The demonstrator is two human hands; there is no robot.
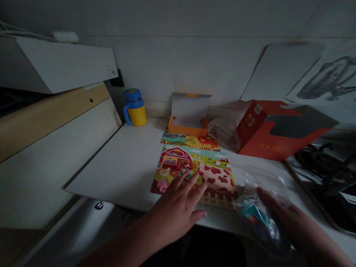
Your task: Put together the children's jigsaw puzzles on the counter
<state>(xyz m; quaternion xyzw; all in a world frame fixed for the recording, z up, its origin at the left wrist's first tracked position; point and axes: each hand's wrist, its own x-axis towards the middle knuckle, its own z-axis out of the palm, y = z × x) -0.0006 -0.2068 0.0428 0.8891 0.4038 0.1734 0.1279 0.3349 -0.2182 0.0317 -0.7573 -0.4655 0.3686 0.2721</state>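
Observation:
My left hand (180, 199), fingers spread, is over the lower middle of a farm picture board (217, 177) with a red barn and a cow; its fingertips appear to touch the picture. To the right, my right hand (278, 209) grips a clear plastic bag (259, 218) with teal and colourful pieces inside, at the counter's front edge. Behind the farm board lies a second colourful board (192, 141), partly covered by it. An open orange box (188, 129) with its lid raised stands behind the boards.
On the white counter (117, 161), a yellow and blue mug (136, 109) stands at the back left. Crumpled clear plastic (226, 131) lies beside a large orange-red box (273, 130). Further right is a dark stove (331, 174). A white carton (72, 65) is at upper left.

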